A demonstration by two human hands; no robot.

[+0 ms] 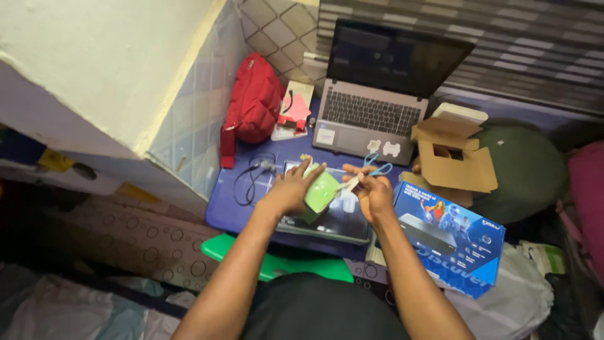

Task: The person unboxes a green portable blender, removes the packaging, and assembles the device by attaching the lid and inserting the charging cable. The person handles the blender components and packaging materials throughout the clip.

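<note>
Blue-covered low table (229, 208) fills the centre of the frame, bounded at upper left by a white wall. A small green box (319, 191) is held at centre frame, gripped by the left hand (290, 189) with fingers closed around its left side. The right hand (372, 192) is closed on a small pale object (352, 183) touching the box's right edge; what that object is cannot be told. Blue-handled scissors (377, 165) lie just above the hands, before an open laptop (377, 94). A red bag (255, 104) is seen at upper left, an open cardboard box (456, 154) at right, and a blue printed carton (450, 236) at lower right.
</note>
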